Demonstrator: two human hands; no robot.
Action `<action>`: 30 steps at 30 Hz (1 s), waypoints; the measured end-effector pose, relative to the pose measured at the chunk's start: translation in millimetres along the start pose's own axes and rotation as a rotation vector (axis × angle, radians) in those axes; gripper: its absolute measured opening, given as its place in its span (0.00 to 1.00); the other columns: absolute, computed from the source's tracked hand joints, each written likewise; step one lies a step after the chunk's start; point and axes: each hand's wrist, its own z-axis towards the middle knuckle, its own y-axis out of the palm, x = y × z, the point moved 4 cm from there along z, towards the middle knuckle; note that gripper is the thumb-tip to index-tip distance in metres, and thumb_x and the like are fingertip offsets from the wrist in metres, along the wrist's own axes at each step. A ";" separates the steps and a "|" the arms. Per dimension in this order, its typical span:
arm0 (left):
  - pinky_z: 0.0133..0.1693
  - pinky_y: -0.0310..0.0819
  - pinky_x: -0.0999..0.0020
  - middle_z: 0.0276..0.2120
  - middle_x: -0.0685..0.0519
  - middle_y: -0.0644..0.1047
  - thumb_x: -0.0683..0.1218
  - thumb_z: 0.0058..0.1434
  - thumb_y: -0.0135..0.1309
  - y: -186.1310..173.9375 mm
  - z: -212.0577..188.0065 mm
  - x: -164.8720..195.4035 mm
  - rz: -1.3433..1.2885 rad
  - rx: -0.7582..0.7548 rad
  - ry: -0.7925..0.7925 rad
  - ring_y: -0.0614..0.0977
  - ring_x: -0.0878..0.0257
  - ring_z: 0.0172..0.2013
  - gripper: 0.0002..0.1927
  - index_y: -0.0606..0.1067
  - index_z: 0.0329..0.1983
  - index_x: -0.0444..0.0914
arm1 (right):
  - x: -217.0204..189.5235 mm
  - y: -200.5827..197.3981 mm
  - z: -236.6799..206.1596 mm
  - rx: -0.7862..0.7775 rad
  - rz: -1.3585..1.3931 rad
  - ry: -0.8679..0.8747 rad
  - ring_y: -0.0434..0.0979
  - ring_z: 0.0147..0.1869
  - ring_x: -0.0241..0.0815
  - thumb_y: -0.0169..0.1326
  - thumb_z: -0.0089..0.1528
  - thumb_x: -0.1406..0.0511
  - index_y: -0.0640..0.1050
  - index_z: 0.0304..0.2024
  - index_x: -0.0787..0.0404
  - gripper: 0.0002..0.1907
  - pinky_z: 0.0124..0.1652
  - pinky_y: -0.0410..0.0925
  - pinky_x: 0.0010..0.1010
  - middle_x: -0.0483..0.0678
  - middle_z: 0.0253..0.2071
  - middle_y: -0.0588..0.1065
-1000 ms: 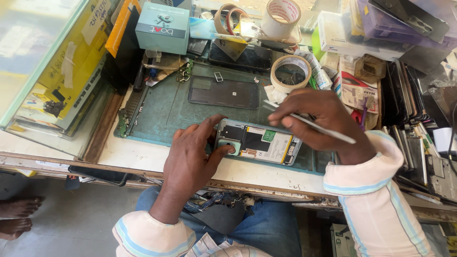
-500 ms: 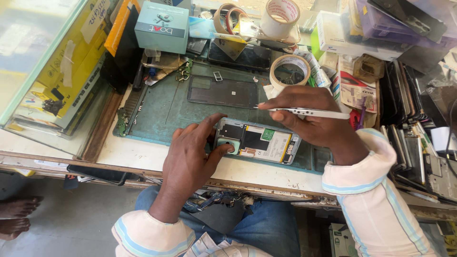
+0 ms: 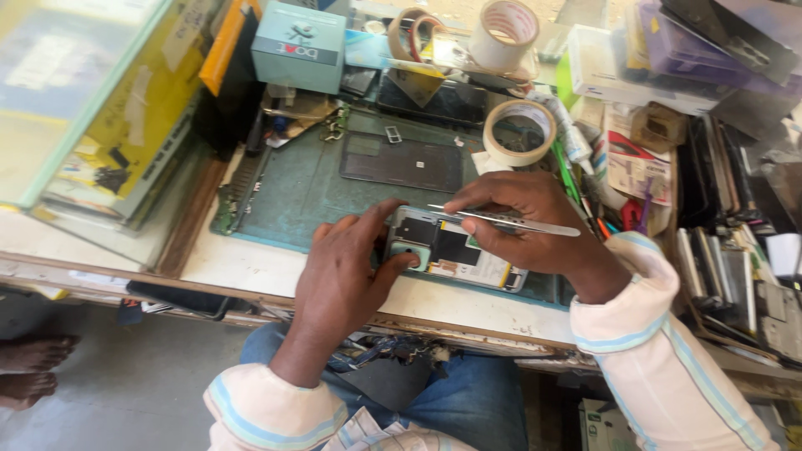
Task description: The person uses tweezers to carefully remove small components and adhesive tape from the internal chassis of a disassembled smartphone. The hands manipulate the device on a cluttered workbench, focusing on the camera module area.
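Observation:
An opened phone (image 3: 451, 255) with its back off lies on the green work mat (image 3: 309, 192), its battery and board showing. My left hand (image 3: 347, 271) grips the phone's left end, thumb on the camera corner. My right hand (image 3: 535, 221) pinches metal tweezers (image 3: 510, 219) held nearly flat, tips pointing left over the phone's upper edge.
A dark back cover (image 3: 401, 163) lies on the mat behind the phone. Tape rolls (image 3: 520, 132) and a teal box (image 3: 299, 46) stand at the back. Stacked phones and parts (image 3: 727, 259) crowd the right side. A glass case (image 3: 75, 108) is at the left.
My right hand has swung the tweezers from pointing down-right to lying flat with tips toward the left, and shifted left over the phone. My left hand stays on the phone.

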 end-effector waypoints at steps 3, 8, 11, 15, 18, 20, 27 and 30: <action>0.45 0.66 0.55 0.32 0.49 0.79 0.52 0.58 0.65 -2.2 0.1 2.4 -0.014 0.016 0.011 0.80 0.51 0.37 0.31 0.70 0.63 0.42 | -3.0 0.0 2.3 -0.002 -0.139 -0.093 0.83 0.42 0.39 0.59 0.63 0.66 0.82 0.48 0.62 0.12 0.40 0.73 0.29 0.49 0.41 0.82; 0.44 0.65 0.55 0.34 0.50 0.79 0.52 0.59 0.64 -4.3 -1.2 6.1 -0.022 0.010 -0.009 0.79 0.51 0.39 0.31 0.70 0.65 0.42 | -0.2 2.8 3.3 0.044 -0.144 0.015 0.85 0.37 0.41 0.59 0.64 0.63 0.82 0.50 0.60 0.13 0.37 0.74 0.30 0.48 0.37 0.83; 0.46 0.66 0.55 0.38 0.49 0.80 0.52 0.59 0.63 -5.7 -2.6 8.7 -0.012 0.042 0.023 0.79 0.52 0.43 0.33 0.69 0.66 0.42 | -2.0 2.4 4.1 0.052 -0.119 -0.053 0.87 0.42 0.42 0.57 0.67 0.62 0.81 0.51 0.60 0.13 0.41 0.75 0.31 0.49 0.41 0.84; 0.48 0.66 0.55 0.45 0.47 0.79 0.53 0.59 0.63 -5.0 -3.2 10.9 0.052 0.088 0.091 0.77 0.50 0.46 0.36 0.67 0.69 0.39 | 0.6 3.7 3.2 0.027 -0.126 0.003 0.87 0.40 0.42 0.57 0.66 0.62 0.82 0.50 0.58 0.12 0.39 0.75 0.31 0.49 0.40 0.84; 0.48 0.66 0.54 0.46 0.46 0.77 0.53 0.59 0.63 -2.2 -3.3 9.9 0.103 0.078 0.095 0.77 0.49 0.47 0.38 0.66 0.71 0.38 | 2.2 7.4 5.5 -0.035 -0.196 0.023 0.86 0.39 0.44 0.58 0.64 0.62 0.82 0.52 0.58 0.14 0.37 0.74 0.33 0.51 0.39 0.84; 0.48 0.66 0.54 0.47 0.46 0.77 0.53 0.60 0.63 -0.9 -3.1 8.9 0.118 0.074 0.097 0.76 0.49 0.47 0.38 0.66 0.71 0.36 | 2.7 8.3 6.8 -0.052 -0.212 0.039 0.86 0.38 0.44 0.58 0.63 0.62 0.82 0.52 0.58 0.15 0.37 0.74 0.34 0.51 0.39 0.83; 0.49 0.67 0.54 0.47 0.46 0.76 0.54 0.59 0.63 1.2 -1.9 5.0 0.128 0.062 0.085 0.76 0.49 0.48 0.39 0.65 0.71 0.35 | -1.4 4.0 6.2 -0.003 -0.363 -0.073 0.84 0.40 0.49 0.58 0.64 0.63 0.82 0.51 0.57 0.13 0.39 0.75 0.37 0.52 0.42 0.83; 0.51 0.67 0.53 0.47 0.46 0.76 0.53 0.59 0.63 2.0 -1.7 3.5 0.106 0.061 0.070 0.76 0.48 0.49 0.40 0.64 0.72 0.36 | 2.2 -0.1 5.1 0.011 -0.379 -0.053 0.84 0.40 0.50 0.58 0.65 0.63 0.82 0.50 0.57 0.12 0.40 0.74 0.38 0.51 0.42 0.82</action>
